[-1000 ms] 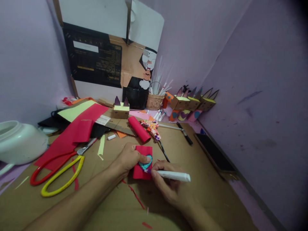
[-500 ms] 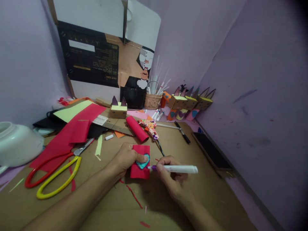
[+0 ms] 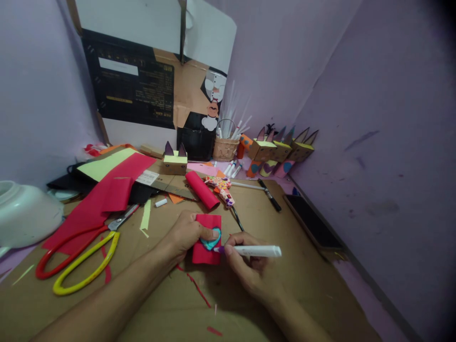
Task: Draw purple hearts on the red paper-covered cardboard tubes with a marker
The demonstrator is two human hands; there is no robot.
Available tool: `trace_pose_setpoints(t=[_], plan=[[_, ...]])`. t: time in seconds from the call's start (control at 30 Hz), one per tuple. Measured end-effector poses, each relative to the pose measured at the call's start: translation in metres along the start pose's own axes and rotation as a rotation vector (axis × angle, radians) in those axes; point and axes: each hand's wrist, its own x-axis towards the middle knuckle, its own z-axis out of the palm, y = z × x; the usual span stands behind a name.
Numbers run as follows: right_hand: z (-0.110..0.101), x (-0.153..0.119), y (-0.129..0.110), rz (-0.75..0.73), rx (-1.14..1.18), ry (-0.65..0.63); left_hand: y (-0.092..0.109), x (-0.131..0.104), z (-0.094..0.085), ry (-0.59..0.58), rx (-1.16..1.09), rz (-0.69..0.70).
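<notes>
A small red paper piece (image 3: 207, 257) is pinched in my left hand (image 3: 188, 233), with the thumb lying over a blue shape (image 3: 210, 243) on its face. My right hand (image 3: 247, 263) grips a white marker (image 3: 261, 251) with a purple tip end, whose point rests at the lower right edge of the blue shape. Just beyond my hands lies a rolled red paper tube (image 3: 202, 191), beside a floral-patterned glue gun (image 3: 223, 190) with a black cord.
Scissors with red and yellow handles (image 3: 87, 280) lie at the left by red paper (image 3: 78, 223) and a white bowl (image 3: 28, 213). A phone (image 3: 313, 222) and black pen (image 3: 270, 194) are at the right. Cardboard animal heads (image 3: 263, 149), a pen basket (image 3: 225, 148) and a printed box (image 3: 135, 90) stand behind.
My right hand has shifted left, bringing the marker tip from the paper's right edge in to the blue shape. My left hand keeps its hold on the paper.
</notes>
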Motion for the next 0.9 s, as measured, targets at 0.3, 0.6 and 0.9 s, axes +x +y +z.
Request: trace_pose_setpoints(t=[0.3, 0.6, 0.9], plan=[[-0.0035, -0.0010, 0.0053, 0.083, -0.007, 0.236, -0.0013, 0.0004, -0.0001, 0.001, 0.010, -0.010], [0.0033, -0.0009, 0.0022, 0.076, 0.034, 0.087, 0.0008, -0.0015, 0.0009, 0.008, 0.032, -0.009], [0.0010, 0.0022, 0.0013, 0.069, -0.018, 0.140, -0.0006, -0.0011, 0.0004, 0.007, 0.032, -0.012]])
